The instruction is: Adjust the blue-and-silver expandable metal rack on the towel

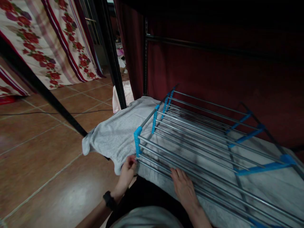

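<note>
Left fingers: curled in, thumb and fingertips brought together; left hand [128,167] at the lower end of a blue corner piece [137,142], lower centre of frame. Cannot tell whether they pinch it or only touch.
Right fingers: extended, lying close together; right hand [184,185] over the lowest front rods, right of lower centre. Thumb not made out.
Left wrist: black band [109,200].
Rack: metal rods with blue joints; the rack [213,175] spans centre to lower right, lying on a grey cover [114,136].
Rack edges: lower right end cut off by the frame; rods under the right hand hidden.
Cover: rumpled, one corner overhanging at left of centre.
Lap: black trousers [147,193], below centre, between the forearms.
Bed frame: black metal post [111,60], upper left of centre; top right nearly black, detail lost.
Behind rack: maroon curtain [213,72], in shade.
Past the post: pink-and-white cloth [128,91], partly covered; above it, a heap [121,58], contents hard to make out.
Upper left: floral curtain [30,38], cut by the frame.
Floor: brown tiles [35,152], thin dark cable [59,113] across.
</note>
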Demonstrator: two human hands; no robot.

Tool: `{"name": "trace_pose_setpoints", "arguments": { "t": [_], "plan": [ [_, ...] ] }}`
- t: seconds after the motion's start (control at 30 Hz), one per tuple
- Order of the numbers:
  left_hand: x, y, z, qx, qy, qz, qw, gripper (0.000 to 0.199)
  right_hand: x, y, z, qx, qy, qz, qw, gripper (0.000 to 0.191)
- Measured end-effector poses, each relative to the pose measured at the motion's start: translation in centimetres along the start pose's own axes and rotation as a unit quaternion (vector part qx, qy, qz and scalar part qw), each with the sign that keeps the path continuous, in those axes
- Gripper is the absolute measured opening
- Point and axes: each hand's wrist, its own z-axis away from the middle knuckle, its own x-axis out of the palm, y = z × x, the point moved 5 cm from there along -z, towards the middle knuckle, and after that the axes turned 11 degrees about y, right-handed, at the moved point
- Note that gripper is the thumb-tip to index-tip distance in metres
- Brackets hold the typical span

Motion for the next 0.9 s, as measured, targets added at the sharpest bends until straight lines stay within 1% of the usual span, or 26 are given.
{"name": "trace_pose_setpoints", "arguments": {
  "t": [0.03,0.1,0.17,0.23,0.33,0.43,0.6,0.7,0.83,0.9],
  "plan": [
    [-0.5,-0.1,-0.7,0.041,0.015,-0.024,0.999,0.029,0.0,0.0,0.0,-0.003,-0.003,0.003,1.0,0.036],
    [-0.8,-0.1,-1.8,0.102,0.004,-0.065,0.993,0.037,0.0,0.0,-0.1,-0.012,-0.01,0.004,1.0,0.038],
    [-0.3,0.0,-2.5,0.139,-0.026,-0.086,0.986,0.044,0.0,0.1,-0.2,-0.021,-0.015,0.003,1.0,0.039],
    [0.4,0.1,-3.0,0.156,-0.053,-0.094,0.982,0.044,-0.1,0.2,-0.3,-0.029,-0.017,-0.003,0.999,0.04],
    [1.7,0.4,-3.2,0.164,-0.089,-0.109,0.976,0.033,-0.3,0.2,-0.6,-0.036,-0.024,-0.015,0.999,0.04],
    [2.3,0.9,-3.4,0.166,-0.12,-0.117,0.972,0.021,-0.5,0.2,-0.6,-0.031,-0.032,-0.015,0.999,0.039],
    [2.2,1.7,-3.6,0.162,-0.147,-0.106,0.97,0.027,-0.7,0.3,-0.4,-0.025,-0.022,-0.009,0.999,0.039],
    [2.6,1.6,-3.5,0.171,-0.14,-0.107,0.969,0.027,-0.7,0.6,-0.4,-0.024,-0.026,-0.007,0.999,0.039],
    [3.2,1.1,-3.4,0.169,-0.101,-0.111,0.974,0.03,-1.0,0.8,-0.6,-0.018,-0.029,-0.017,0.999,0.037],
    [3.4,1.2,-3.4,0.162,-0.094,-0.119,0.975,0.033,-1.1,0.9,-0.8,-0.009,-0.026,-0.015,1.0,0.038]
  ]
}}
